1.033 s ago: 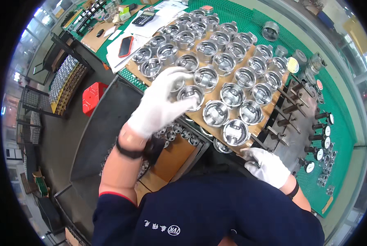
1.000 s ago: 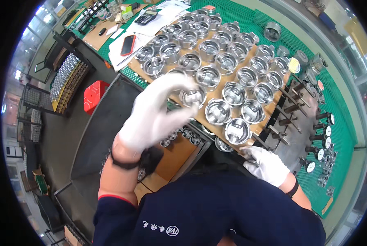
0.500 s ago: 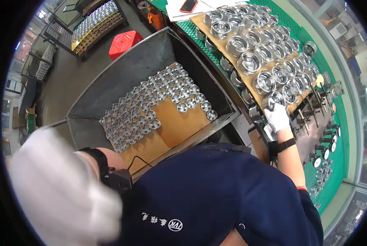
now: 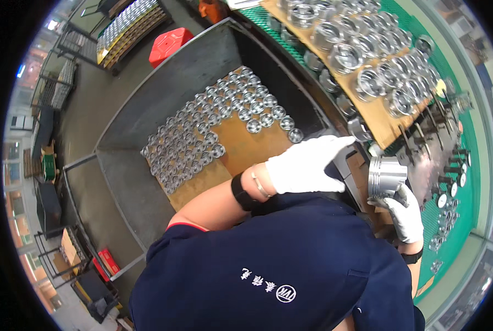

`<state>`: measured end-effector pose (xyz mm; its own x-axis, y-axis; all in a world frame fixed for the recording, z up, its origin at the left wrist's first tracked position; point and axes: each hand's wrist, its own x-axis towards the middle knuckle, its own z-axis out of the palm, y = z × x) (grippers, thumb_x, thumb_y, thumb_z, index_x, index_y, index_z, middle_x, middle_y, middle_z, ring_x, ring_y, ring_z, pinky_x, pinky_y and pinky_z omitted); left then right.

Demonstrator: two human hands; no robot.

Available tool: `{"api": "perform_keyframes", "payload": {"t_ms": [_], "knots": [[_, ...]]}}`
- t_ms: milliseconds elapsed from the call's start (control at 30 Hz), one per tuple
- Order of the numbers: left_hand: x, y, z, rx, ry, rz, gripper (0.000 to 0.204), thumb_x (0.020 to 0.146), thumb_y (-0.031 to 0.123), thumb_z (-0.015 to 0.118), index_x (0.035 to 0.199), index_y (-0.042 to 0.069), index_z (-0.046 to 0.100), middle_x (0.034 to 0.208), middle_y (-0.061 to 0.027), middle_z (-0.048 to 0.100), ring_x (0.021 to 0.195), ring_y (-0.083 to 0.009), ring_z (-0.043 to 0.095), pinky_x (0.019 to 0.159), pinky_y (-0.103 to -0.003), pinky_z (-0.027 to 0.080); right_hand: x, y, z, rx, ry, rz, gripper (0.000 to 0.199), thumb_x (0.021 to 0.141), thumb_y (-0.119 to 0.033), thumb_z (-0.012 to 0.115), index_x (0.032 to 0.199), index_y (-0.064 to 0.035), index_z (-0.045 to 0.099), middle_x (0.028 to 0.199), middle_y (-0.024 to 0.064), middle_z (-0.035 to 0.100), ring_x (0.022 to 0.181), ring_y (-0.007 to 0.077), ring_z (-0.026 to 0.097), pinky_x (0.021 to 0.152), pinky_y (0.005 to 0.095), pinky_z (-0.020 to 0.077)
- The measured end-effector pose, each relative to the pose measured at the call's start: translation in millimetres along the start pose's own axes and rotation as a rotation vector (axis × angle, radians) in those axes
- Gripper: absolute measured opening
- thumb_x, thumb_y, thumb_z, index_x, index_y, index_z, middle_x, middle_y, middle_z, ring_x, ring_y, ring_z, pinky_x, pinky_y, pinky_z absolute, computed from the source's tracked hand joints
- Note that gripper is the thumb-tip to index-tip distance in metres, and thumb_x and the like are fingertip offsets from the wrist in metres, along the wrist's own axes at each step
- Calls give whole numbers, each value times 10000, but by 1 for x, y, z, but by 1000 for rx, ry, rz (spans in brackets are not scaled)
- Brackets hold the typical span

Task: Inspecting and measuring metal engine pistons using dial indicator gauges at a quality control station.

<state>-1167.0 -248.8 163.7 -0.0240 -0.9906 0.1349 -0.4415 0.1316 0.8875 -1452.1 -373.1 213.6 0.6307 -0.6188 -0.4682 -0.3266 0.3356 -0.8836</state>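
My right hand (image 4: 403,214), in a white glove, grips a shiny metal piston (image 4: 386,177) by its lower side, away from the board. My left hand (image 4: 308,167), also gloved in white, reaches toward this piston with thumb and fingers spread and nothing between them. A gap separates its fingertips from the piston. Beyond my right hand, many similar pistons (image 4: 346,57) stand in rows on a brown board (image 4: 388,131). More pistons (image 4: 202,128) are lined up on brown sheeting (image 4: 245,153) inside a dark metal bin (image 4: 163,91) on the left.
A green mat (image 4: 460,225) covers the bench at right, with several dial gauges (image 4: 452,186) and metal rods (image 4: 423,140) on it. A red plastic stool (image 4: 169,46) stands on the floor behind the bin. Farther off is a rack loaded with parts (image 4: 130,30).
My right hand has taken a piston from the board's near corner and brought it closer. My left hand, blurred at lower left before, has swung right across the bin's near edge.
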Motion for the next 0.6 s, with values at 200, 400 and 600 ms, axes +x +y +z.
{"api": "perform_keyframes", "payload": {"t_ms": [200,400,600], "knots": [[86,45,92,-656,-84,221,1239,656,198,920,1554,-20,95,1486,-225,421,1383,-302,424,1162,-410,317,-8,5,-35,418,-109,-193,506,898,-62,704,1359,24,512,1271,129,625,1175,215,595,1002,345,489],[157,70,149,-30,-80,270,1048,622,201,874,1492,12,322,1293,-234,504,1210,-402,507,1060,-444,412,-35,22,-134,395,-142,-109,471,902,-87,714,1332,7,545,1101,52,672,973,74,584,843,260,483],[227,111,196,403,-196,319,930,604,110,827,1440,33,427,1275,-192,542,1140,-382,547,987,-421,469,-64,53,-226,-219,260,51,371,926,-190,677,1235,6,616,911,75,711,777,86,634,703,248,509]]}}
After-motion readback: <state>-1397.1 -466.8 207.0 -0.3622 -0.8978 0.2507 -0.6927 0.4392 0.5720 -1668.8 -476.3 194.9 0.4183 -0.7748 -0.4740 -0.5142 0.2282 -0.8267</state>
